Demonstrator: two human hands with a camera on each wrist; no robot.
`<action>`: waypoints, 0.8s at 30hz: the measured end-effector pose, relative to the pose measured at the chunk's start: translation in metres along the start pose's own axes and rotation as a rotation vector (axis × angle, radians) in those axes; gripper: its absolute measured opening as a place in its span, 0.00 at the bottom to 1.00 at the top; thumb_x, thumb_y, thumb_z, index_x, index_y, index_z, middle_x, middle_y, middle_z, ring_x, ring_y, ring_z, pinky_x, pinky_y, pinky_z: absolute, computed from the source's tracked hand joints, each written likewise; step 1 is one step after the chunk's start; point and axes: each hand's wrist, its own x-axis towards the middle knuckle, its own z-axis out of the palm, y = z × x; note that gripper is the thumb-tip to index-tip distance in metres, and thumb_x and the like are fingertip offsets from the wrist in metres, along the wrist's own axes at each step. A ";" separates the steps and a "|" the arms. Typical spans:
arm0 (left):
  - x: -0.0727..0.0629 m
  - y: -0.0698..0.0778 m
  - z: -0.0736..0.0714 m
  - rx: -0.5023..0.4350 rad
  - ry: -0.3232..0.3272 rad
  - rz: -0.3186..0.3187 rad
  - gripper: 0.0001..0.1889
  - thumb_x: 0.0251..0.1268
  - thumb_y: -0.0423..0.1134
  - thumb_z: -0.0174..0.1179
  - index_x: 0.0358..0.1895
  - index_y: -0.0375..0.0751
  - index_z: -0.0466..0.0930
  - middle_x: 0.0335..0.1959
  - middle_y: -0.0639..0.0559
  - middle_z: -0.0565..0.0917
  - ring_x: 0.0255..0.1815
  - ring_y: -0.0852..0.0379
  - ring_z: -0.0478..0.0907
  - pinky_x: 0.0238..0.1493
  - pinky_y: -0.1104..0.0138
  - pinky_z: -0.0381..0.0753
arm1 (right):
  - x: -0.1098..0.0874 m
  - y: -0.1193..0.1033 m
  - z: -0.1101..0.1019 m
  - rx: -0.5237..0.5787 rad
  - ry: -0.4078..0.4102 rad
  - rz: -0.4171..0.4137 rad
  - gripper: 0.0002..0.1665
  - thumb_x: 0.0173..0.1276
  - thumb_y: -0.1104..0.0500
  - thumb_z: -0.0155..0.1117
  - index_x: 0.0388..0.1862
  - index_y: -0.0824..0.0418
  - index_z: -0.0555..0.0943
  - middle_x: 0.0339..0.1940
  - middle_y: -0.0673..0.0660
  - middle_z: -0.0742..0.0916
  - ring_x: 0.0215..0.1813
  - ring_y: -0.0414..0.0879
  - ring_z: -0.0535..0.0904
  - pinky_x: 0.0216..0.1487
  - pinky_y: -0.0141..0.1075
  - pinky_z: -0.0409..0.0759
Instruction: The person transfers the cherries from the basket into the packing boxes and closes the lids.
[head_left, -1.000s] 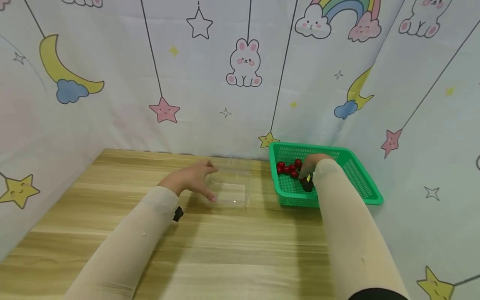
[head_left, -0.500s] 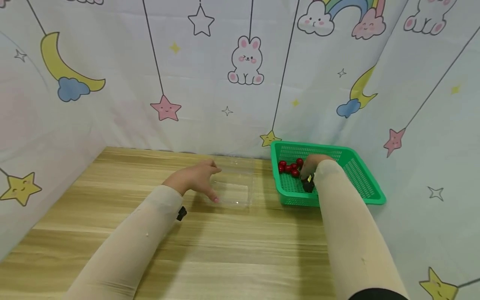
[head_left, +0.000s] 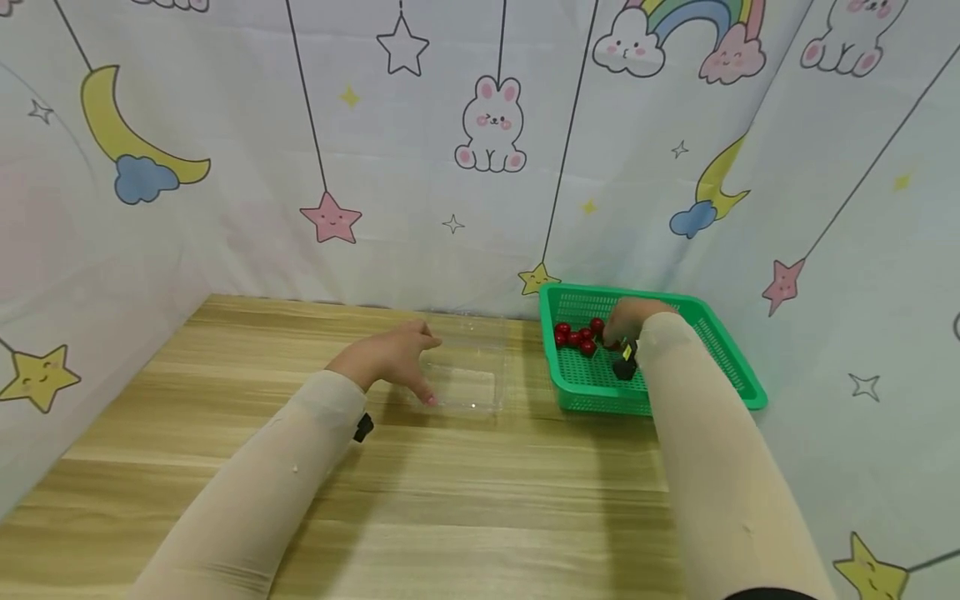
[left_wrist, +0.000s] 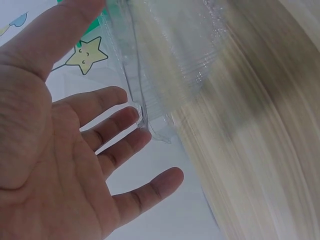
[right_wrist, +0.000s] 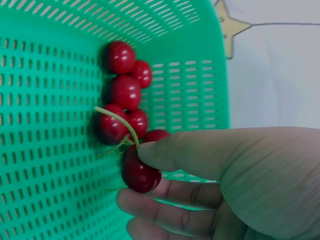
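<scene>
In the right wrist view, my right hand (right_wrist: 235,175) pinches a dark red cherry (right_wrist: 138,176) with a green stem between thumb and fingers. That hand (head_left: 636,315) is inside the green plastic basket (head_left: 600,393), at the right in the head view. Several other cherries (right_wrist: 123,92) lie together on the basket floor beside it. My left hand (head_left: 390,358) is spread at the left side of a clear plastic box (head_left: 467,385). Up close in the left wrist view, its fingers (left_wrist: 122,120) are loosely straight, with fingertips at the box's edge.
Both the box and the basket stand on a wood-grain table (head_left: 465,500), near its back edge. Behind rises a white cloth backdrop (head_left: 420,275) printed with stars, moons and rabbits. A black wrist camera (head_left: 625,367) hangs under the right wrist, over the basket.
My right hand has risen a little and shifted slightly right within the basket. The left hand stays beside the clear box.
</scene>
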 end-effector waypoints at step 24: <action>0.002 0.001 0.003 -0.026 -0.007 -0.020 0.61 0.59 0.55 0.89 0.92 0.43 0.63 0.95 0.35 0.54 0.94 0.31 0.54 0.87 0.33 0.68 | -0.037 -0.047 -0.028 0.029 0.206 -0.192 0.13 0.84 0.58 0.68 0.59 0.64 0.90 0.49 0.63 0.93 0.47 0.54 0.87 0.47 0.46 0.88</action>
